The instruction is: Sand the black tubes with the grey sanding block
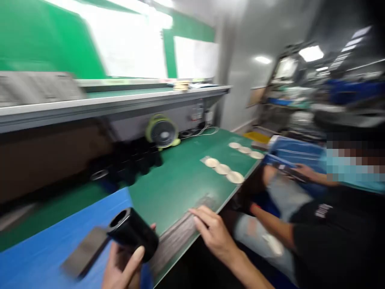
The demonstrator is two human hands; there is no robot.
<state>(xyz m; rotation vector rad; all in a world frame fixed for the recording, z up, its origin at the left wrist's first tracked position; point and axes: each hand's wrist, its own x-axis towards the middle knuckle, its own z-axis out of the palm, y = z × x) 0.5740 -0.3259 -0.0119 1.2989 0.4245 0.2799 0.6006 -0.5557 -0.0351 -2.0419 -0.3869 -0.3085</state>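
My left hand is wrapped round a glossy black hollow cylinder, tilted with its open end toward the upper left. Close to the table's front edge, my right hand has its fingers stretched out, with the tips at a greyish smeared strip on the green table. Whether the fingertips touch the surface is blurred. Left of the cylinder, a dark grey block lies on a blue sheet. Several more black cylinders stand in shadow under the shelf.
Cream round discs lie in two rows toward the far right of the table. A green fan stands below the white-edged shelf. On the right, beyond the table edge, sits another person holding a dark object.
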